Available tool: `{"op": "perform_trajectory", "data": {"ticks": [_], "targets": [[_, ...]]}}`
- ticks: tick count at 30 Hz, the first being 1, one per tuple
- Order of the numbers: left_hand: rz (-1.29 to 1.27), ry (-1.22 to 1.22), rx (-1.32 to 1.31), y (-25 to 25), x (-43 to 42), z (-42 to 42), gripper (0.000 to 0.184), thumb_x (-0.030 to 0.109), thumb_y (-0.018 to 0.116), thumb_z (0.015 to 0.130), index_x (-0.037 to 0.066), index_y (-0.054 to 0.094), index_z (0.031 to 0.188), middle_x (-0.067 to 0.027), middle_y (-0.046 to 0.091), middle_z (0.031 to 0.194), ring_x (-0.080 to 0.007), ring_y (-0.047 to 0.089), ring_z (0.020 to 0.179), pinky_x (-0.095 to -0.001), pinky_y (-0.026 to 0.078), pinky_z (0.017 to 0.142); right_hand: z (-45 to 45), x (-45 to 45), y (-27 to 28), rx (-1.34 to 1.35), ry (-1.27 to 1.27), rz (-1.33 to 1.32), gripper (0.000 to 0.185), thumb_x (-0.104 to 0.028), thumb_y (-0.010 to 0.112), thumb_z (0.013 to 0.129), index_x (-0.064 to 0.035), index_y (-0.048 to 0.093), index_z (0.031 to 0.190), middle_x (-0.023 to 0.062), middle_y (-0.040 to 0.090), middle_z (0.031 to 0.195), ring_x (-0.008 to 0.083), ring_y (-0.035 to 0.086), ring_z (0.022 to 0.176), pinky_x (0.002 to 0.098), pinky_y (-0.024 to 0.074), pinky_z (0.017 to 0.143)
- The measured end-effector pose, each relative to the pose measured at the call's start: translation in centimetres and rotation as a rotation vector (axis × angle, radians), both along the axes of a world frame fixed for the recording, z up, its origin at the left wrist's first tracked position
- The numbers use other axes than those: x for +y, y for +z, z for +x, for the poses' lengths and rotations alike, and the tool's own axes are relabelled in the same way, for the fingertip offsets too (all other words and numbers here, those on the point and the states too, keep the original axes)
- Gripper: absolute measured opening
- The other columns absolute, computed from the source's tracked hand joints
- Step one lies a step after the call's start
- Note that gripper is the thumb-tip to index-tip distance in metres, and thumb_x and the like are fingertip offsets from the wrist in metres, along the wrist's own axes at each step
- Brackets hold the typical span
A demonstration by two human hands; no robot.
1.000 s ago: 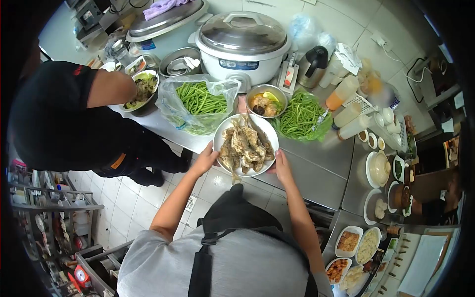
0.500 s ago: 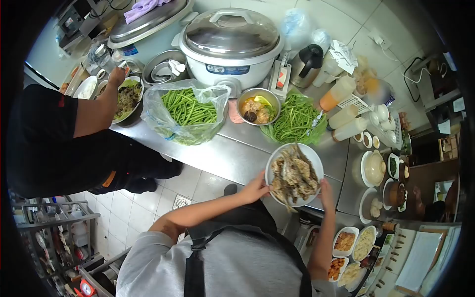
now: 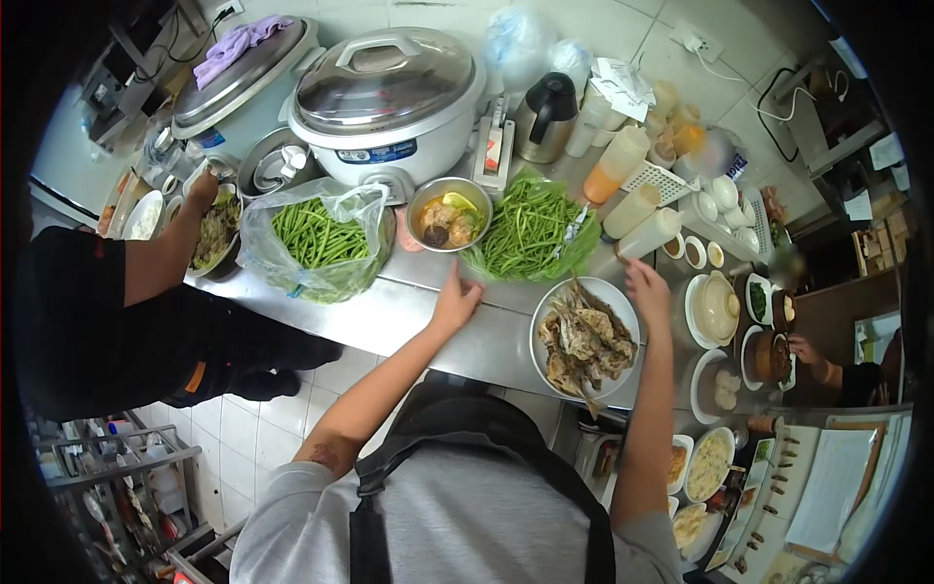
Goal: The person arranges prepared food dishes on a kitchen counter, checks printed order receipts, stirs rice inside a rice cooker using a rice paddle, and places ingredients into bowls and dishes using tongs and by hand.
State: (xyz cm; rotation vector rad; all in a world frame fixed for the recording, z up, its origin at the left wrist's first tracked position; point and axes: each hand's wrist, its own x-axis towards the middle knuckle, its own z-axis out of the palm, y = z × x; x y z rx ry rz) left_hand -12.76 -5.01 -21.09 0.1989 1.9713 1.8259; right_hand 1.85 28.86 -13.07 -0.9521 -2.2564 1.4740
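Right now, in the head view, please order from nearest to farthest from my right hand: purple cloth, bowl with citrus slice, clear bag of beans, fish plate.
1. Fish plate, just lower left of the right hand.
2. Bowl with citrus slice, farther left.
3. Clear bag of beans, left of that bowl.
4. Purple cloth, far upper left.

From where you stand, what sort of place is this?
Probably a restaurant kitchen: a large rice cooker, a white plate of whole fish and squeeze bottles share the steel counter.
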Motion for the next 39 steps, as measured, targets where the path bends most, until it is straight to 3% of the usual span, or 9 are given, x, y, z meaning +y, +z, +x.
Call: {"op": "perform_trajectory", "data": {"ticks": [3,6,9,12,17,20,25,35,39], "targets": [[-0.050,-0.196,-0.106,1.3,2.1,-1.6,0.094,0.012,0.060,0.084,-0.002,-0.011,0.143,-0.0100,0.059,0.073,-0.0154,0.059,0.058,-0.0261,0.047,0.051,-7.9,0.1,-2.8,-0.023,0.042,0.248,0.050,-0.032,0.062,0.087,-0.0097,0.053,0.131,0.0170,0.060,0.119,0.0220,0.060,0.091,0.0325,0.0478,0.083],[-0.089,-0.262,-0.067,0.9,3.9,-1.4,0.102,0.016,0.063,0.081,-0.005,-0.016,0.141,-0.0159,0.060,0.082,-0.0214,0.061,0.066,-0.0307,0.051,0.060,-12.5,-2.8,-3.4,-0.129,0.012,0.515,0.052,-0.032,0.066,0.083,-0.0114,0.054,0.129,0.0184,0.057,0.122,0.0290,0.056,0.104,0.0381,0.0421,0.094],[-0.310,-0.163,0.388,-0.8,5.4,-1.2,0.083,0.022,0.063,0.082,-0.009,0.011,0.139,-0.0174,0.059,0.084,-0.0231,0.061,0.070,-0.0328,0.051,0.061,-13.7,-8.3,0.4,0.150,0.118,0.830,0.045,-0.027,0.066,0.082,-0.0116,0.057,0.124,0.0162,0.058,0.119,0.0299,0.051,0.111,0.0385,0.0395,0.096],[-0.307,-0.232,0.347,-1.4,4.9,-1.6,0.083,0.024,0.065,0.079,-0.011,0.017,0.137,-0.0167,0.060,0.085,-0.0238,0.060,0.069,-0.0329,0.050,0.063,-14.3,-13.1,2.7,0.177,0.345,0.770,0.040,-0.022,0.066,0.081,-0.0111,0.059,0.119,0.0147,0.061,0.109,0.0292,0.056,0.102,0.0386,0.0447,0.088],[-0.110,-0.129,0.078,-0.7,-1.7,-0.7,0.063,0.019,0.062,0.082,-0.001,0.039,0.136,-0.0094,0.063,0.083,-0.0185,0.062,0.065,-0.0288,0.050,0.062,-17.3,-18.0,0.7,-0.176,0.380,-0.102,0.044,-0.035,0.042,0.097,-0.0086,0.046,0.131,0.0111,0.066,0.070,0.0197,0.060,0.052,0.0319,0.0500,0.052],[0.028,0.017,-0.048,1.7,-7.3,2.2,0.046,0.010,0.053,0.087,0.001,0.046,0.132,-0.0056,0.062,0.084,-0.0128,0.060,0.070,-0.0248,0.049,0.064,-18.7,-19.1,-0.9,-0.106,0.392,-0.139,0.040,-0.031,0.039,0.098,-0.0061,0.045,0.129,0.0106,0.066,0.070,0.0167,0.059,0.049,0.0298,0.0483,0.045],[0.031,0.082,-0.106,2.5,-16.9,7.1,0.043,0.005,0.044,0.090,0.007,0.048,0.133,-0.0021,0.057,0.094,-0.0105,0.056,0.086,-0.0252,0.048,0.077,-19.5,-18.9,-1.4,-0.111,0.431,0.270,0.029,-0.018,0.048,0.087,0.0059,0.050,0.103,0.0253,0.064,0.080,0.0346,0.066,0.062,0.0431,0.0533,0.055],[0.174,-0.064,0.153,3.6,-20.1,8.4,0.039,0.017,0.053,0.093,0.006,0.051,0.130,-0.0050,0.063,0.101,-0.0121,0.059,0.089,-0.0274,0.049,0.079,-14.9,-16.9,-3.4,-0.190,0.766,0.013,0.020,-0.022,0.044,0.095,-0.0051,0.054,0.100,0.0033,0.051,0.061,0.0101,0.044,0.039,0.0249,0.0347,0.035],[0.292,-0.218,-0.087,7.8,-26.6,8.9,0.039,0.023,0.056,0.092,0.007,0.053,0.128,-0.0019,0.061,0.104,-0.0104,0.056,0.088,-0.0256,0.046,0.080,-13.8,-21.7,0.7,-0.267,0.778,-0.078,0.014,-0.013,0.046,0.091,-0.0047,0.053,0.082,0.0014,0.047,0.057,0.0078,0.040,0.042,0.0241,0.0313,0.039]]}}
